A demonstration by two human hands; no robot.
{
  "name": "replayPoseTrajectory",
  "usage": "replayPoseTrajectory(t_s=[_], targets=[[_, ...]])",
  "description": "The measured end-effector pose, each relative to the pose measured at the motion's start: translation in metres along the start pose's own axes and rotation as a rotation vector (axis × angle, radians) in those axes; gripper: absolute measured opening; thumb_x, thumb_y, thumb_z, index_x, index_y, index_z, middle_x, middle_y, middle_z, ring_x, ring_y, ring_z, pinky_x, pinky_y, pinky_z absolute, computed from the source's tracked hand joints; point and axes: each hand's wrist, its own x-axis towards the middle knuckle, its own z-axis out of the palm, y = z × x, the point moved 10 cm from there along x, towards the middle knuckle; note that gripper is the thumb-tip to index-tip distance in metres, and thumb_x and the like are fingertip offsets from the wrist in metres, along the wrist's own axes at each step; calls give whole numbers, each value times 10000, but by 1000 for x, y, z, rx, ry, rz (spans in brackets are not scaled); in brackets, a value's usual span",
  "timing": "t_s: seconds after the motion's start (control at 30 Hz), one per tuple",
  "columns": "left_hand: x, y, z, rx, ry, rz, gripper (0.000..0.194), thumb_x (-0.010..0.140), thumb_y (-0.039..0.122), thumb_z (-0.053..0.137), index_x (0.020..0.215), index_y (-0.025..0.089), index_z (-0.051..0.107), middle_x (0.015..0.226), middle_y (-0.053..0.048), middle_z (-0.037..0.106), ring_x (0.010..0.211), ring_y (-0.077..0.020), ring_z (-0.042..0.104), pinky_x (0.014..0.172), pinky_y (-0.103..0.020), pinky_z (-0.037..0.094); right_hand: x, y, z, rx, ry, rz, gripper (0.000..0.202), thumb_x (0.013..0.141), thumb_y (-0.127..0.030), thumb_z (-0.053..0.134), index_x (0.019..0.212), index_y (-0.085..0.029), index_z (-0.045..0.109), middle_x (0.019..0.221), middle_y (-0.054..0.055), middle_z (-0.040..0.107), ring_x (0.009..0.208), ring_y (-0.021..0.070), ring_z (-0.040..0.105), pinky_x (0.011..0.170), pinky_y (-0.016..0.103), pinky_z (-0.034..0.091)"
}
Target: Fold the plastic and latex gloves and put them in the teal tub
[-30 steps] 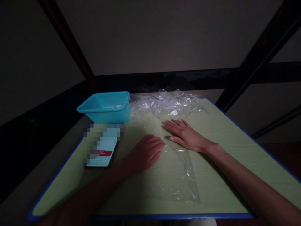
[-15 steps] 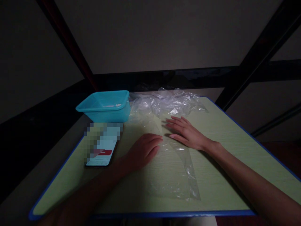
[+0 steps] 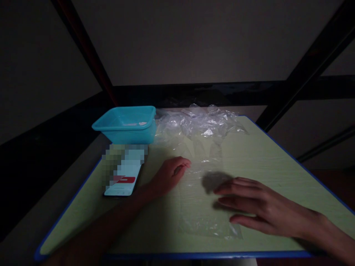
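Observation:
A clear plastic bag (image 3: 202, 199) lies flat on the pale green table, its upper part running toward a crumpled heap of clear plastic (image 3: 205, 123) at the back. My left hand (image 3: 172, 173) rests at the flat bag's left edge, thumb and fingertips drawn together in a pinch; whether film is between them is too small to tell. Over the bag's lower right side hovers my right hand (image 3: 255, 205), fingers apart and holding nothing, its shadow falling on the bag.
A blue plastic basket (image 3: 126, 135) with something small and white inside stands at the back left. In front of it lies a phone (image 3: 124, 173) with a lit screen, partly pixelated. The table (image 3: 277, 177) has a blue edge, and a wall rises behind.
My right hand has moved back toward me and to the right, from the bag's upper part to over its lower right. My left hand has closed its fingertips more, staying in place.

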Motion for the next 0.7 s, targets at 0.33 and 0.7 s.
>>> replayPoseTrajectory(t_s=[0.33,0.7], targets=[[1,1,0,32,1,14,132,804,124,471,791,137,602,745,-30,658,681,-126,601,635,-235,465,-36,-29,5,-40,34,57,264,909,-182,408,1001,-253,645,777,8,694,668,156,599,673,297,473],[1,3,1,45,-25,11,158,817,169,448,781,137,598,731,-41,653,666,-134,599,620,-245,460,-25,-34,11,-101,103,69,417,920,-126,299,680,-198,632,611,32,607,582,170,516,546,324,406]])
